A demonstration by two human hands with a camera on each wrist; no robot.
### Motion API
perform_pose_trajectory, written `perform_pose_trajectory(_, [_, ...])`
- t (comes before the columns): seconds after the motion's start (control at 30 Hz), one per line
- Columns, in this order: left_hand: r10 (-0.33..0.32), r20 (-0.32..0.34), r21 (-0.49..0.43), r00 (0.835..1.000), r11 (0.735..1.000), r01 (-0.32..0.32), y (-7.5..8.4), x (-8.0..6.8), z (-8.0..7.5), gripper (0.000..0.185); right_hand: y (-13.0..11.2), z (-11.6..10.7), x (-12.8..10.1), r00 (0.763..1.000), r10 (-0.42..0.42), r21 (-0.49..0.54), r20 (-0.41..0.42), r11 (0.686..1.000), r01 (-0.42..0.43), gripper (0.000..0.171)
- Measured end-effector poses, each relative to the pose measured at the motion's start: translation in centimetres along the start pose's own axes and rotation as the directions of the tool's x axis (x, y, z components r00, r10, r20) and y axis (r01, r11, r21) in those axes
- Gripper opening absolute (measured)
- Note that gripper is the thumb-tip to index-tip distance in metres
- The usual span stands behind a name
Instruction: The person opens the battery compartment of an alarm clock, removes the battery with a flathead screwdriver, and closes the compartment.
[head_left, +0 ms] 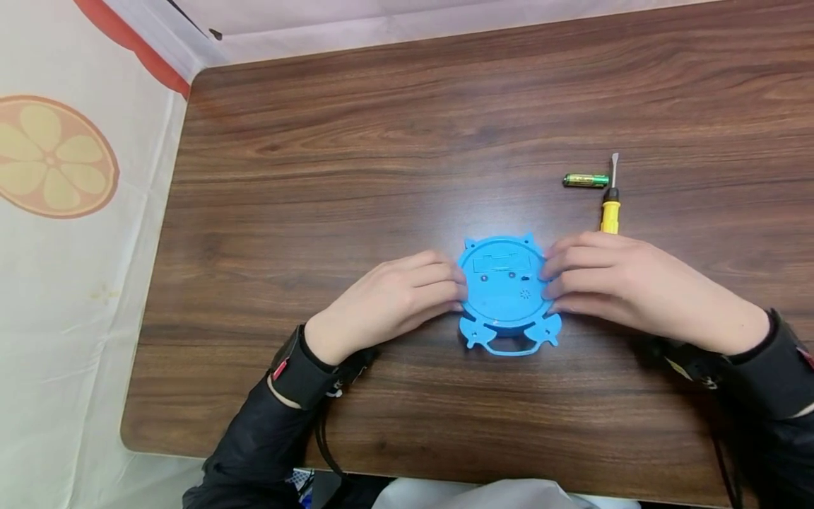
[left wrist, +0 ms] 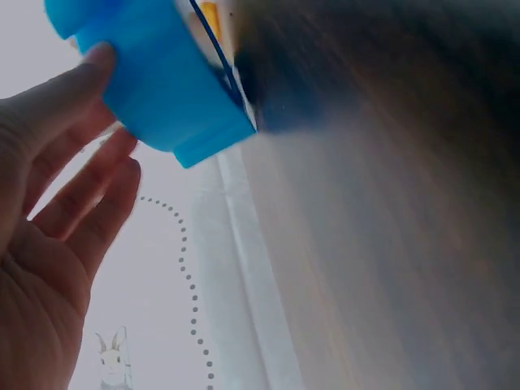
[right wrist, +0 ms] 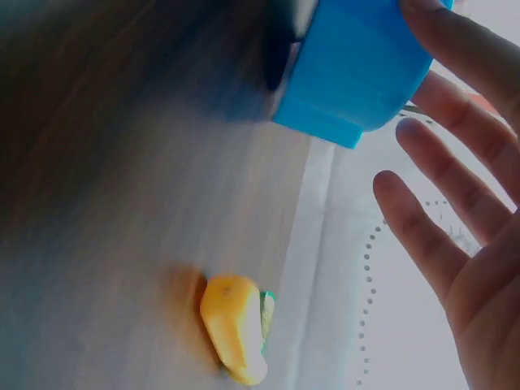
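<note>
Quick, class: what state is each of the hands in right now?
Left hand: open, straight fingers touching the round blue plastic toy.
Right hand: open, straight fingers touching the same toy.

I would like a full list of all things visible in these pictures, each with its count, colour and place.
toy: 1, blue, round with small feet and a handle, flat on the table near the middle, back side up
battery: 1, green and gold, lying on the table beyond the right hand
screwdriver: 1, yellow handle, metal tip pointing away, beside the battery
table: 1, dark brown wood grain
cloth: 1, white with an orange slice print, left of the table
left hand: 1, fingers straight, touching the toy's left edge
right hand: 1, fingers straight, touching the toy's right edge
sleeves: 2, black
</note>
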State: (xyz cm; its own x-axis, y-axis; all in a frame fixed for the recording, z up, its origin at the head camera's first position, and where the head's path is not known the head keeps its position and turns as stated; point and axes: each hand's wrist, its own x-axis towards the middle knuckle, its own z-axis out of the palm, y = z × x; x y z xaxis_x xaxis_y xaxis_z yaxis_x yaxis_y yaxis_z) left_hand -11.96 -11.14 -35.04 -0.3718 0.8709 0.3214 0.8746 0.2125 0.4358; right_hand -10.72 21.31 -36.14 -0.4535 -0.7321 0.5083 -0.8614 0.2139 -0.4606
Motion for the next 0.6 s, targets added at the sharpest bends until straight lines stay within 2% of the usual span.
perform_pose_trajectory(0.17, [0.019,-0.042,-0.213,0.999,0.977,-0.028,0.2,-0.2,-0.7,0.014,-0.1,-0.7,-0.2,1.0,0.011,0.219,-0.005,0.976,-0.009,0.022])
perform_pose_trajectory(0.33, [0.024,-0.09,-0.325,0.996,0.944,-0.052,0.7,0.0,-1.3,0.014,-0.3,-0.8,-0.3,0.998,0.043,0.351,0.034,0.935,-0.052,0.019])
perform_pose_trajectory(0.47, [-0.002,-0.113,-0.406,0.994,0.913,-0.044,0.8,0.0,-1.4,0.011,-0.6,-1.1,-0.5,0.987,0.131,0.384,0.093,0.91,-0.157,0.022])
perform_pose_trajectory(0.6, [-0.063,-0.128,-0.473,0.99,0.881,-0.006,0.8,-0.2,-1.4,0.013,-0.9,-1.3,-0.6,0.959,0.243,0.426,0.146,0.859,-0.282,0.038])
